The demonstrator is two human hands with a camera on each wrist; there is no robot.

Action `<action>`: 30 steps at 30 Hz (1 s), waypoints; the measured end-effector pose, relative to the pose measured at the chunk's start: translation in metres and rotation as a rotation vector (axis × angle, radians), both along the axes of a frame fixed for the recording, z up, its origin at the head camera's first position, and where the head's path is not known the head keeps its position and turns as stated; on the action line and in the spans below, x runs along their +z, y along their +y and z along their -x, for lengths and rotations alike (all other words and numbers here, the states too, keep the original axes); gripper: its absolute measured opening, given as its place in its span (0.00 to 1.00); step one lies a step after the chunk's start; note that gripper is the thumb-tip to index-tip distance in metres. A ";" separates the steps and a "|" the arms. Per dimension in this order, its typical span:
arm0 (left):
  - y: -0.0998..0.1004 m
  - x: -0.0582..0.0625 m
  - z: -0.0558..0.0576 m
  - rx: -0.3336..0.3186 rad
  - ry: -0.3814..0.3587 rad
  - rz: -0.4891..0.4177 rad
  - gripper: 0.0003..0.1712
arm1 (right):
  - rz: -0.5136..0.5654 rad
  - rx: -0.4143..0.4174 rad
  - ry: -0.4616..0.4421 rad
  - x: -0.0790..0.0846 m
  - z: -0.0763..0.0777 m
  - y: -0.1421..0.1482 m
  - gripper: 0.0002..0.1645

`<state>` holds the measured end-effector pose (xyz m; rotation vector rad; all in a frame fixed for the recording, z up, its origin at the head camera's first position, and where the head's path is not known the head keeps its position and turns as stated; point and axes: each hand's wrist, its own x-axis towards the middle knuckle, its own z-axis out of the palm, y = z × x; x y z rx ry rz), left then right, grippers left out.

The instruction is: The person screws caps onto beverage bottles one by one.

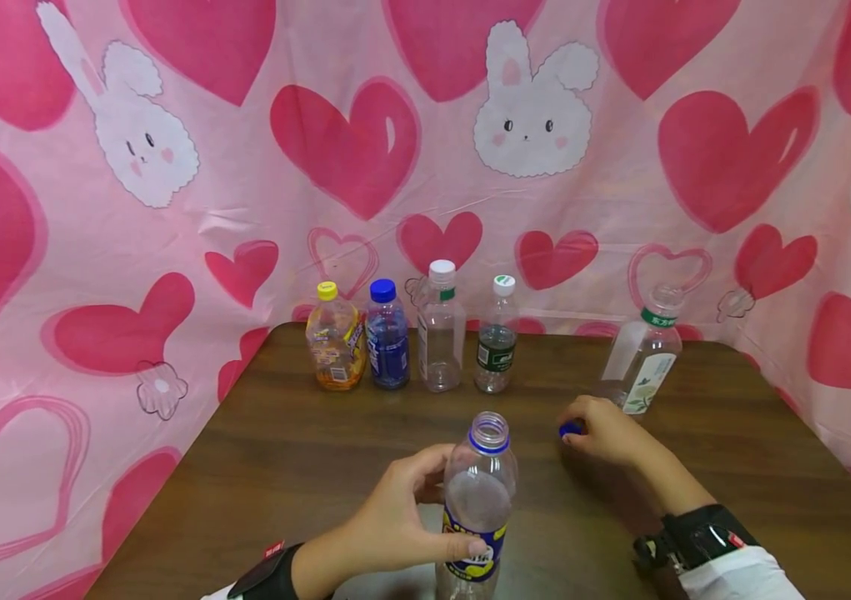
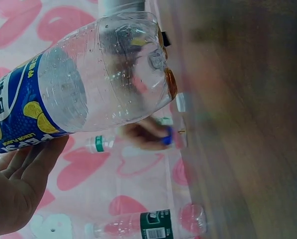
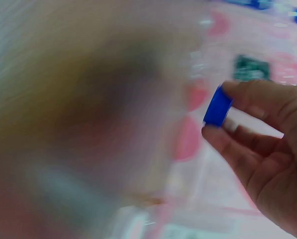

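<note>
My left hand (image 1: 395,517) grips a clear plastic bottle (image 1: 479,492) around its blue and yellow lemon label. The bottle has no cap on its threaded mouth, and a little amber liquid shows at its base in the left wrist view. Between thumb and fingers my right hand (image 1: 608,433) pinches a blue bottle cap (image 3: 218,107), low over the table to the right of that bottle. Just behind the right hand stands a clear, uncapped bottle with a green neck band (image 1: 646,350), its lower part hidden by the hand.
Along the back of the wooden table (image 1: 260,467) stand a yellow-capped bottle (image 1: 335,346), a blue-capped bottle (image 1: 387,342), a tall white-capped bottle (image 1: 442,333) and a smaller green-labelled bottle (image 1: 497,350). A pink curtain (image 1: 245,183) with hearts and rabbits hangs behind them.
</note>
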<state>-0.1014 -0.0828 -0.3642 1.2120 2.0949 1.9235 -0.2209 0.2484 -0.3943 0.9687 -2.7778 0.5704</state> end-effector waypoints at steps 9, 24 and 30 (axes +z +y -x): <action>0.003 -0.006 0.005 0.039 0.052 0.014 0.35 | 0.444 0.258 0.043 0.086 -0.033 -0.033 0.18; 0.002 -0.010 0.011 0.075 0.051 0.052 0.34 | 0.476 0.672 0.052 0.158 -0.075 -0.070 0.28; 0.002 -0.010 0.010 0.077 0.061 0.062 0.35 | 0.317 0.687 0.078 0.174 -0.080 -0.076 0.22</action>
